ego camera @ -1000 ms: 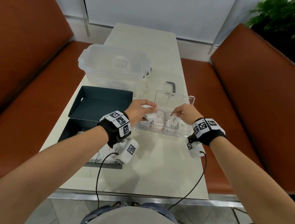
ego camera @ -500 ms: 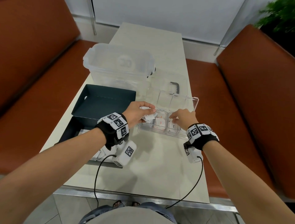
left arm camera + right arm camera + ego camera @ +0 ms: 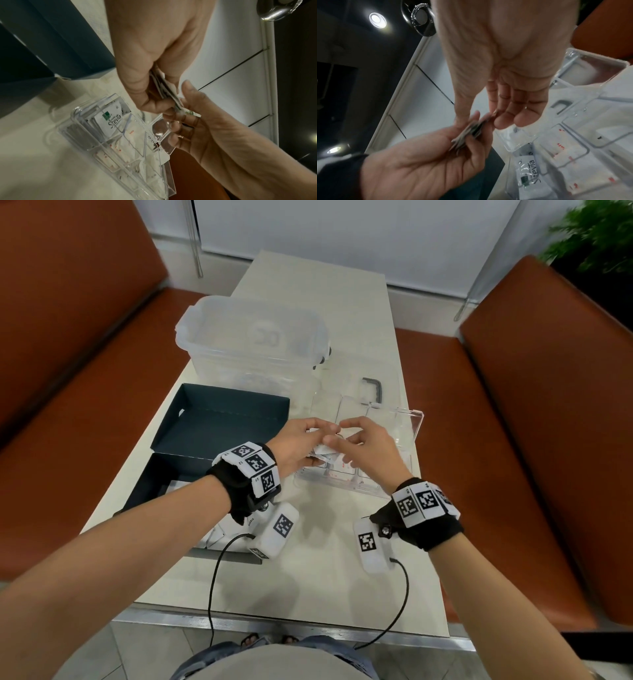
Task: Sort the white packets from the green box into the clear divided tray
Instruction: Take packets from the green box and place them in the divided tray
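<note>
Above the clear divided tray (image 3: pixel 409 421) my two hands meet. My left hand (image 3: pixel 320 441) grips a small stack of white packets (image 3: pixel 323 451). My right hand (image 3: pixel 337 436) pinches the end of that stack between thumb and forefinger, its other fingers loosely extended. The left wrist view shows the stack (image 3: pixel 164 88) edge-on in my left hand (image 3: pixel 159 94), with my right hand (image 3: pixel 181 105) at its tip. In the tray (image 3: pixel 75 113) stands a Stevia packet (image 3: pixel 109 120); other compartments hold red-printed packets. The dark green box (image 3: pixel 219 426) lies open on the left, with more packets (image 3: pixel 212 537) partly hidden by my forearm.
A large clear lidded tub (image 3: pixel 253 337) stands behind the green box. A flat clear lid with a dark handle (image 3: pixel 375 386) lies behind the tray. Brown benches (image 3: pixel 68 371) flank the pale table (image 3: pixel 325 577) on both sides. Cables hang from my wrist cameras.
My right hand left the tray's right compartments and moved left to the stack in my left hand. Both hands now sit slightly higher over the tray.
</note>
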Demonstrator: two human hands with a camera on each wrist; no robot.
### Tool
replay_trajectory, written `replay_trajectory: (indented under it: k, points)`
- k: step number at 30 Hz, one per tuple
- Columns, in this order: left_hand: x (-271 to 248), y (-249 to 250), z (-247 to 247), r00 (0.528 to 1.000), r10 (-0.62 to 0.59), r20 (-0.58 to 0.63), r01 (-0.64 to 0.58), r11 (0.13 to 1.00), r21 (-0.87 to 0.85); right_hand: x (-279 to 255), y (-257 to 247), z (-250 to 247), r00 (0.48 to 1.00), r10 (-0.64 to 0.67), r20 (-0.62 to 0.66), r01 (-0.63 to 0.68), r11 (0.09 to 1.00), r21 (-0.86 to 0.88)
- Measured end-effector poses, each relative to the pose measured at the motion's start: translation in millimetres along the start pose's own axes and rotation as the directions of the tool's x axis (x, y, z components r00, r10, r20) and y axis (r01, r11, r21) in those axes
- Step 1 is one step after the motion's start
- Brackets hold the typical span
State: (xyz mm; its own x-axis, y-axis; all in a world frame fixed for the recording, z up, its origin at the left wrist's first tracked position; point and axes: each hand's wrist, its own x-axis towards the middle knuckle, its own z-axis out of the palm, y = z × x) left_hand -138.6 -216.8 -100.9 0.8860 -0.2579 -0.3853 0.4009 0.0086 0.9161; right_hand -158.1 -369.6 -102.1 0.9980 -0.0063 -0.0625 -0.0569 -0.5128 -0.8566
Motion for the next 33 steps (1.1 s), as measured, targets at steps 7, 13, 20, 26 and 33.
replay_trajectory:
  k: [7, 13, 20, 26, 33]
  points:
    - [-6, 3, -6, 0.986, -0.069, 0.152, 0.091, 0.985, -0.144, -1, 5, 4, 0.996, 0.080, -0.041, -0.071, 0.979, 0.190]
    - [-7, -4, -4, 0.994, -0.002, 0.113, -0.002, 0.999, 0.035, 2, 1, -11, 1.000, 0.014, -0.009, -0.014, 1.000, -0.012]
    - [-5, 1, 1, 0.997, 0.049, 0.068, -0.054, 0.996, 0.076, 24, 3, -49, 0.993, -0.031, -0.111, 0.022, 0.996, -0.082]
    - [-6, 0, -5, 0.998, 0.044, 0.035, -0.047, 0.996, 0.081, 39, 30, -62, 0.992, 0.106, -0.070, -0.124, 0.934, -0.335]
    - [-9, -1, -9, 0.999, 0.037, 0.033, -0.039, 0.996, 0.077, 37, 46, -42, 0.982, 0.185, 0.047, -0.138, 0.857, -0.497]
